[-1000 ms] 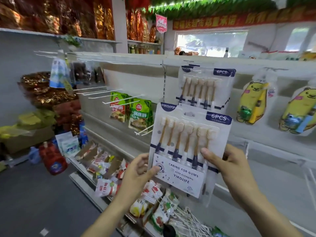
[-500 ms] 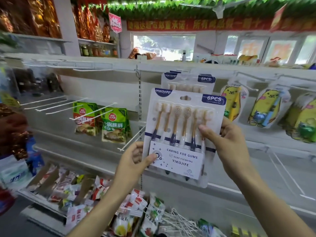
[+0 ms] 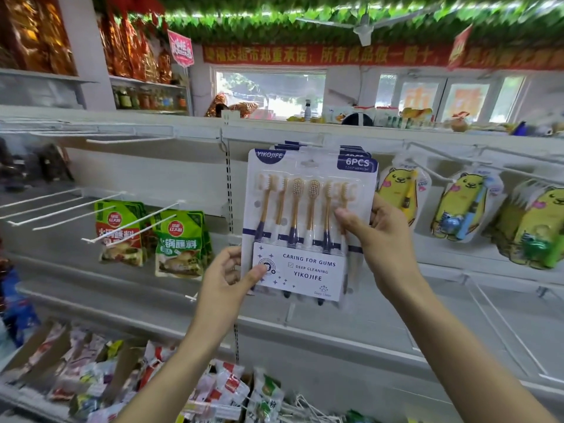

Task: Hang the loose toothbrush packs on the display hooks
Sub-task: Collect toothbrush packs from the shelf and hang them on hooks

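1. Your left hand [image 3: 227,277] pinches the pack [image 3: 308,224] at its lower left corner.
2. Your right hand [image 3: 383,239] grips its right edge, thumb on the front.
3. The pack stands upright against the hung packs [image 3: 354,151], beside the yellow bear packs [image 3: 399,193].

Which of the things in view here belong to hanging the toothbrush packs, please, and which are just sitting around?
Part of the job:
- white six-piece toothbrush blister pack, held by left hand and right hand
- matching packs already hanging behind it

Just lying about:
- green sauce pouches
- yellow bear-shaped children's toothbrush packs
- bare white wire hooks
- loose snack packets below
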